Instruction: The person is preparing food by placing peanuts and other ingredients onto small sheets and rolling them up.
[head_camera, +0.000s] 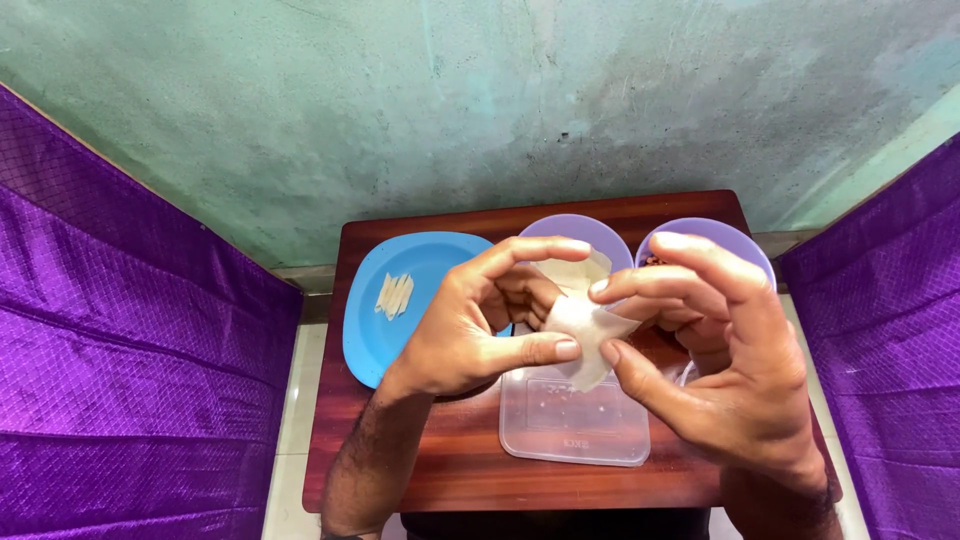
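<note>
Closest to the person, near the front edge of the small reddish-brown wooden table, lies a clear rectangular plastic container, flat on the wood with a few tiny crumbs showing through it.

Just above that container, both bare hands meet in the air. The left hand curls inward, its thumb and forefinger pinching the left side of a thin, pale, cream-coloured pastry sheet that is folded into a cone-like pocket with its point hanging down toward the container. The right hand grips the same sheet from the other side, thumb underneath and forefinger on top, the remaining fingers arched loosely over it. So both hands are closed on the sheet, which hangs between them without touching the table.

Further back on the left sits a round light-blue plastic plate, partly hidden by the left hand, carrying a small stack of pale pastry strips near its middle.

Behind the hands stand two round lilac plastic bowls side by side: the left bowl and the right bowl, the second showing a little brownish filling at its rim; the rest of their contents is hidden.

Beyond the table rises a worn, mottled green wall, and shiny purple quilted cloth hangs on both sides.
</note>
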